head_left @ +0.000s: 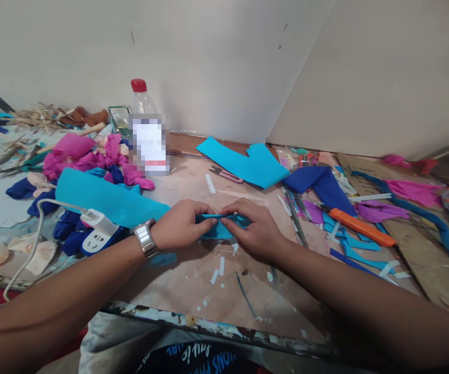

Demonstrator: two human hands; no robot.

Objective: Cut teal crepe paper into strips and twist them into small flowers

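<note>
Between my two hands, over the middle of the table, is a small piece of bright blue sheet material (pixel 220 232), folded along its upper edge; I cannot tell whether it is paper or cloth. My left hand (pixel 183 224), with a watch (pixel 145 239) on its wrist, pinches the left part of that edge between thumb and fingers. Close beside it, my right hand (pixel 253 228) pinches the edge further right, the two thumb tips nearly touching. A larger blue sheet (pixel 107 200) lies left of my left hand, partly hidden by it.
Behind my hands lie another blue sheet (pixel 243 161) and a pink-handled cutter (pixel 226 175). An orange utility knife (pixel 360 227) rests among scraps on the right. Left are a power adapter (pixel 100 231) with a cable, pink bundles (pixel 72 156), and a red-capped bottle (pixel 141 98) near the wall.
</note>
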